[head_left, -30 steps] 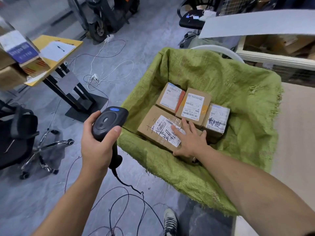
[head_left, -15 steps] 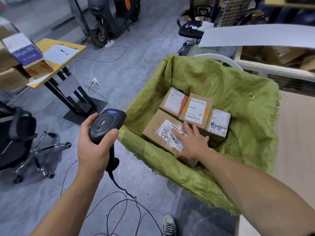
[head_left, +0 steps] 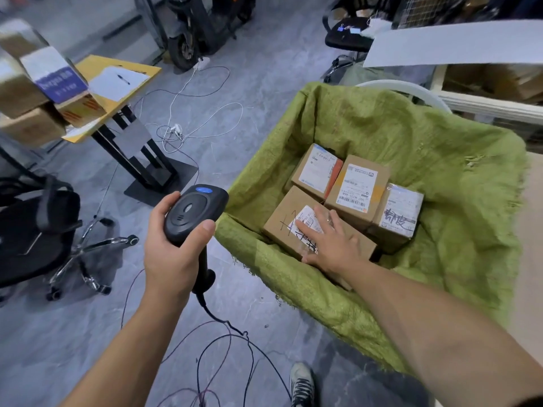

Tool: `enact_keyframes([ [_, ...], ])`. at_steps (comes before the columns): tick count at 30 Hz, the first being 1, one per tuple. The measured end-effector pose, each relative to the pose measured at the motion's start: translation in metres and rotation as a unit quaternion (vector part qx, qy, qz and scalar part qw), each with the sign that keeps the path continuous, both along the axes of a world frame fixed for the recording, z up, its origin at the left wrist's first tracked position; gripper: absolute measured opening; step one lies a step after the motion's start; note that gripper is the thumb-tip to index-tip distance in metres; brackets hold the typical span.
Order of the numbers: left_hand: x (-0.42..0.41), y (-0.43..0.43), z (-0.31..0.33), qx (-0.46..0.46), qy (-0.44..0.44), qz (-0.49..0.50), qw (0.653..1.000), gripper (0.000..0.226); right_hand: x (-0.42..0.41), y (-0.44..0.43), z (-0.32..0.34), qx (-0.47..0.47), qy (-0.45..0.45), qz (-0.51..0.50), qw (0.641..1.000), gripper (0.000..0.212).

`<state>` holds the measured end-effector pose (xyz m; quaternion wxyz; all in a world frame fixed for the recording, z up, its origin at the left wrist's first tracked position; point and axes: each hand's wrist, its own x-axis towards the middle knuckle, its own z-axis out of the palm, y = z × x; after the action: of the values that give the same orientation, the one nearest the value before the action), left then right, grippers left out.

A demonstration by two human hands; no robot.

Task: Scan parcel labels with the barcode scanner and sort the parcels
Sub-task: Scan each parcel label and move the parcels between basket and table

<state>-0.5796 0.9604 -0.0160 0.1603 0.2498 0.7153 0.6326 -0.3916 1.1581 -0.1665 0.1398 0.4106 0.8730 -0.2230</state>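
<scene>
Stood with one shoe (head_left: 301, 383) among loose cables (head_left: 219, 320) on the floor. Gripped the barcode scanner (head_left: 194, 212) in the left hand (head_left: 173, 254), just left of the green sack (head_left: 411, 136). Rested the right hand (head_left: 333, 245) flat, fingers straight, on the nearest parcel (head_left: 282, 227) inside the sack, partly hiding its label (head_left: 305, 220). Saw three more parcels (head_left: 357, 186) behind it; farther left, an office chair (head_left: 38, 230), a yellow counter (head_left: 147, 69), a scooter (head_left: 199, 24).

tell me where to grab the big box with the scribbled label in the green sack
Probably its near long edge, coming from above on the person's side. The big box lies flat, three smaller boxes crowd its far side, and the green sack wall slopes close on the left. The right hand rests flat on top.
</scene>
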Motion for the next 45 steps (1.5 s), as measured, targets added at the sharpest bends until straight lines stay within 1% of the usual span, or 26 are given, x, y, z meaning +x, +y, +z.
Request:
enact_keyframes([
  [3,0.003,-0.002,0.003,-0.005,0.010,-0.012,1.000,0.059,-0.001,0.001,0.005,-0.014,0.002,-0.006,1.000,0.088],
  [5,0.006,-0.006,0.005,-0.003,0.013,-0.022,1.000,0.058,-0.003,0.004,0.010,-0.032,0.000,-0.002,0.999,0.077],
  [7,0.008,-0.012,0.007,0.012,0.006,-0.030,0.999,0.056,-0.001,0.007,0.016,-0.029,-0.010,0.011,0.999,0.068],
  [10,0.009,-0.025,0.014,0.025,0.001,-0.040,0.999,0.054,0.009,-0.001,0.023,-0.048,-0.017,-0.002,0.999,0.070],
  [12,0.007,-0.036,0.019,0.033,0.003,-0.057,0.998,0.056,0.020,-0.016,0.028,-0.093,-0.008,-0.047,0.995,0.075],
  [14,0.006,-0.049,0.024,0.037,0.007,-0.071,0.997,0.058,0.030,-0.030,0.028,-0.143,0.020,-0.107,0.984,0.082],
  [15,0.004,-0.054,0.026,0.037,0.009,-0.073,0.997,0.059,0.033,-0.036,0.028,-0.152,0.035,-0.126,0.980,0.083],
  [17,0.000,-0.061,0.028,0.031,0.017,-0.079,0.996,0.062,0.034,-0.043,0.027,-0.143,0.060,-0.148,0.977,0.080],
  [19,-0.002,-0.064,0.027,0.021,0.031,-0.089,0.995,0.066,0.031,-0.044,0.024,-0.111,0.079,-0.167,0.977,0.078],
  [22,-0.001,-0.062,0.028,0.020,0.042,-0.080,0.996,0.063,0.018,-0.038,0.018,-0.075,0.102,-0.199,0.972,0.077],
  [23,-0.002,-0.059,0.026,0.022,0.043,-0.077,0.996,0.062,0.013,-0.034,0.017,-0.080,0.113,-0.231,0.963,0.079],
  [24,-0.004,-0.056,0.023,0.022,0.042,-0.075,0.996,0.061,0.008,-0.028,0.013,-0.102,0.142,-0.281,0.944,0.082],
  [26,-0.005,-0.049,0.016,0.024,0.035,-0.070,0.997,0.063,0.002,-0.019,0.005,-0.183,0.208,-0.388,0.879,0.094],
  [27,-0.005,-0.045,0.013,0.025,0.030,-0.064,0.997,0.063,0.001,-0.015,-0.001,-0.217,0.228,-0.424,0.849,0.102],
  [28,-0.004,-0.041,0.009,0.022,0.028,-0.057,0.998,0.063,0.002,-0.011,-0.009,-0.237,0.232,-0.446,0.831,0.109],
  [30,-0.001,-0.035,0.004,0.019,0.024,-0.050,0.998,0.063,0.002,-0.004,-0.019,-0.270,0.227,-0.460,0.815,0.113],
  [31,0.000,-0.031,0.002,0.018,0.022,-0.048,0.998,0.063,0.002,-0.001,-0.024,-0.280,0.227,-0.459,0.812,0.114],
  [32,0.000,-0.028,0.000,0.015,0.022,-0.047,0.999,0.063,0.000,0.001,-0.025,-0.289,0.225,-0.453,0.813,0.114],
  [33,0.000,-0.025,-0.001,0.010,0.023,-0.045,0.999,0.063,-0.002,0.002,-0.024,-0.283,0.216,-0.445,0.822,0.112],
  [36,0.000,-0.018,-0.002,0.008,0.023,-0.039,0.999,0.064,-0.012,-0.001,-0.008,-0.201,0.179,-0.400,0.876,0.109],
  [38,0.001,-0.014,-0.002,0.010,0.022,-0.035,0.999,0.064,-0.024,-0.005,-0.002,-0.154,0.172,-0.358,0.905,0.103],
  [40,0.003,-0.012,-0.002,0.011,0.018,-0.033,0.999,0.064,-0.039,-0.008,0.000,-0.132,0.159,-0.300,0.931,0.096],
  [41,0.004,-0.011,-0.002,0.009,0.015,-0.033,0.999,0.065,-0.047,-0.010,-0.003,-0.137,0.147,-0.274,0.941,0.096],
  [45,0.004,-0.011,-0.003,0.000,0.007,-0.024,1.000,0.063,-0.060,-0.011,-0.013,-0.183,0.129,-0.260,0.939,0.101],
])
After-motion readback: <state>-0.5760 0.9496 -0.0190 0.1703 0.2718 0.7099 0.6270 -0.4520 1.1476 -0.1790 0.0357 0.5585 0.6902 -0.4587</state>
